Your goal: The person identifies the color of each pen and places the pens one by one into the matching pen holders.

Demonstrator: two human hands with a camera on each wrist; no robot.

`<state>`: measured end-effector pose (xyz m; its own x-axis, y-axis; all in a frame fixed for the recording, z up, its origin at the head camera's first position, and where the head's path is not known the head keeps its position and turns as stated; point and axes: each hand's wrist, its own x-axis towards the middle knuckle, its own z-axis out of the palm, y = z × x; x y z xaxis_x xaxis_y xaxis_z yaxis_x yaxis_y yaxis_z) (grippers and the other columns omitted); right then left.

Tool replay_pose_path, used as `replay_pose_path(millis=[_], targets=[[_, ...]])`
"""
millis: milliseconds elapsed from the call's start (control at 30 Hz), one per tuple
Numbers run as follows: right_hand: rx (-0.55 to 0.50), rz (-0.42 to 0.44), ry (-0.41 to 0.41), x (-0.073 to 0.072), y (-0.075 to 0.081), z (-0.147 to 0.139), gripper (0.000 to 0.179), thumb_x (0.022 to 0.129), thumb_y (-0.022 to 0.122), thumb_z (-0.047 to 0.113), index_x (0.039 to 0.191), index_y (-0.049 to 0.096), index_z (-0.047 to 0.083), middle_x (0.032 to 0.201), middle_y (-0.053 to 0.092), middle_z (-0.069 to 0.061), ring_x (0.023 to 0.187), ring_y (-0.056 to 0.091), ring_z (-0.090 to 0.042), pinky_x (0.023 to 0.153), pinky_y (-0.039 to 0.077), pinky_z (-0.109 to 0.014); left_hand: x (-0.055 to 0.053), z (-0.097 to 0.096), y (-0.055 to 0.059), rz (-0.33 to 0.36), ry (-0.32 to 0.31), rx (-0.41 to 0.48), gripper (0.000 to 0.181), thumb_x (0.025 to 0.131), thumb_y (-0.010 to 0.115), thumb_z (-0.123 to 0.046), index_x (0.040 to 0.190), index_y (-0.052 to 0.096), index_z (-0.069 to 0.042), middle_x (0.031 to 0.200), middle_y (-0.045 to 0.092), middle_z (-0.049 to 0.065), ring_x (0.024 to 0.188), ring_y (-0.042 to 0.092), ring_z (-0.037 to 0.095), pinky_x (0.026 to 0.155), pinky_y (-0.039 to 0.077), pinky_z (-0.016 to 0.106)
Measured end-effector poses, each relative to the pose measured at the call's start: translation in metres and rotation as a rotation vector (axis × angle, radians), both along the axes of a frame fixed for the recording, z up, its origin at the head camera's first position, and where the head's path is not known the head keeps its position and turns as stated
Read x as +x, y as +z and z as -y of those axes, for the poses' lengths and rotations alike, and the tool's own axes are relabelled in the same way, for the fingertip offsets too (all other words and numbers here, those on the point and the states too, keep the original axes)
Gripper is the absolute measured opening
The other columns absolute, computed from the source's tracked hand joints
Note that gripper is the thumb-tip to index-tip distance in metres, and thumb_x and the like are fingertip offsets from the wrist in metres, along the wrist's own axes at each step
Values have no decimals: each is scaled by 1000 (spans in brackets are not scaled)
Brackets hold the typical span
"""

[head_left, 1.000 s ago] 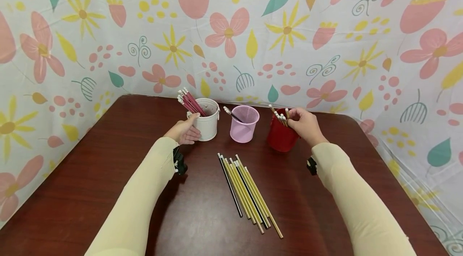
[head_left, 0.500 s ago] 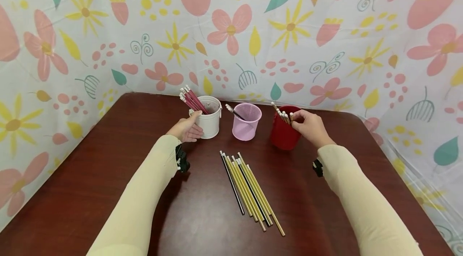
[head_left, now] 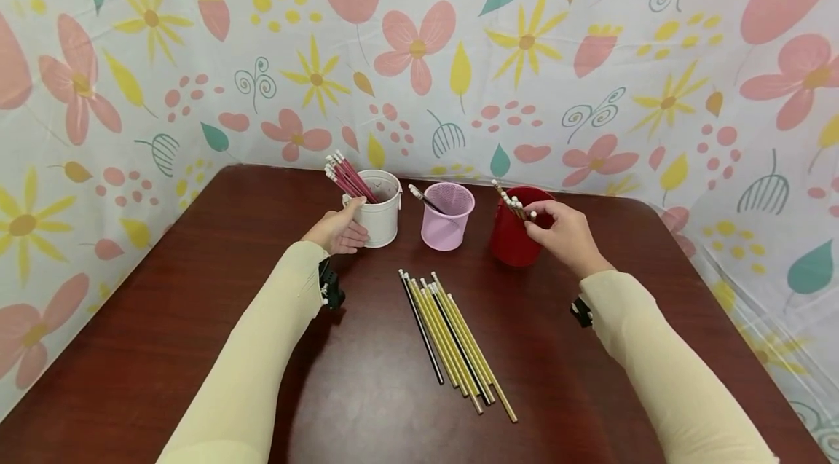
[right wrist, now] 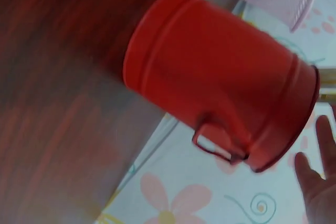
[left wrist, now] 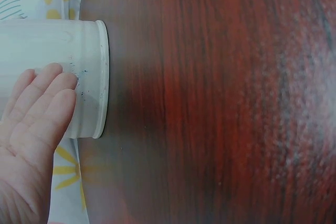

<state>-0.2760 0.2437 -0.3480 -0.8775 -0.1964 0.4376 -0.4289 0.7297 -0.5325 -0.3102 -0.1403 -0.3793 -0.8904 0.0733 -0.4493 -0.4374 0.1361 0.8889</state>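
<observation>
My left hand [head_left: 339, 231] rests against the side of a white bucket [head_left: 380, 223], thumb near its rim and the other fingers straight along the wall [left wrist: 39, 103]. Several dark pink pencils [head_left: 350, 180] with white erasers lean in that bucket. At the right, my right hand [head_left: 565, 234] pinches a pencil [head_left: 533, 215] by its eraser end at the rim of a red bucket [head_left: 514, 242]. More pencils [head_left: 513, 203] stick up inside it, leaning left. The right wrist view shows the red bucket's side [right wrist: 210, 72] and fingertips [right wrist: 324, 129] near its mouth.
Between the buckets stands a pink mesh cup [head_left: 446, 231] with dark pencils [head_left: 426, 198] leaning in it. Several gold and black pencils [head_left: 459, 347] lie side by side on the brown table [head_left: 367, 376]. A flowered cloth [head_left: 419, 136] hangs behind the table.
My right hand has moved slightly right and down at the red bucket, and the pencil's eraser end sits lower near the rim. The left hand stays at the white bucket.
</observation>
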Motion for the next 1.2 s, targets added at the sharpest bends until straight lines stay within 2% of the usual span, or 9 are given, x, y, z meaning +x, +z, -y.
replay_pose_path(millis=[267, 400, 500, 567, 700, 800, 933, 1033, 1200], targets=[[-146, -295, 56, 7, -5, 14, 20, 77, 72, -6, 97, 69, -4, 92, 66, -17, 84, 56, -24, 71, 42, -8, 0, 1, -2, -20, -20, -17, 75, 94, 40, -57, 116, 54, 13, 111, 61, 23, 103, 60, 31, 98, 44, 44], [-162, -476, 104, 9, -1, 25, 18, 74, 72, -10, 92, 70, -6, 95, 68, -19, 90, 58, -29, 80, 41, -8, 0, 0, -2, -15, -18, -13, 76, 94, 40, -57, 120, 52, 14, 120, 58, 27, 111, 57, 34, 99, 43, 44], [-96, -594, 179, 13, -3, 37, 12, 74, 69, -8, 86, 70, -5, 91, 69, -19, 91, 60, -34, 88, 45, -21, 0, -1, -1, -6, -9, -8, 77, 94, 40, -56, 121, 52, 15, 125, 56, 28, 114, 56, 35, 99, 43, 44], [-24, -667, 243, 16, -8, 46, 10, 73, 67, -5, 82, 70, -2, 85, 69, -17, 85, 62, -33, 88, 49, -33, -1, 1, -2, -10, -20, 7, 77, 92, 44, -59, 115, 56, 13, 118, 61, 27, 107, 60, 33, 94, 47, 41], [100, -707, 365, 22, -28, 61, 11, 68, 68, -1, 77, 70, 5, 72, 66, -8, 66, 61, -23, 65, 53, -37, 0, 0, -1, -12, -23, 7, 76, 92, 43, -59, 114, 56, 13, 113, 62, 24, 104, 61, 31, 94, 48, 41], [227, -539, 424, 30, -41, 69, 11, 69, 72, 3, 78, 71, 8, 69, 66, -1, 59, 59, -14, 53, 50, -30, 2, -2, 0, -12, -11, -5, 76, 94, 39, -56, 120, 52, 15, 118, 59, 26, 109, 58, 33, 99, 43, 44], [526, -145, 418, 40, -45, 79, 5, 77, 72, 13, 82, 72, 15, 70, 65, 6, 57, 54, -8, 51, 48, -25, 2, 0, -2, -15, -23, -12, 77, 94, 39, -57, 120, 52, 15, 120, 57, 26, 110, 58, 34, 99, 43, 44], [711, 122, 392, 42, -42, 87, 7, 81, 70, 20, 74, 70, 19, 62, 59, 8, 54, 47, -8, 47, 42, -25, 2, 2, -2, -22, -19, -18, 77, 94, 39, -57, 120, 52, 14, 121, 57, 27, 110, 58, 34, 99, 43, 44], [802, 458, 328, 42, -41, 95, 29, 83, 67, 27, 56, 60, 19, 50, 47, 7, 49, 40, -9, 44, 33, -27, 1, 1, -1, -26, -8, -14, 75, 94, 41, -57, 116, 54, 13, 113, 61, 24, 107, 59, 33, 98, 45, 44]])
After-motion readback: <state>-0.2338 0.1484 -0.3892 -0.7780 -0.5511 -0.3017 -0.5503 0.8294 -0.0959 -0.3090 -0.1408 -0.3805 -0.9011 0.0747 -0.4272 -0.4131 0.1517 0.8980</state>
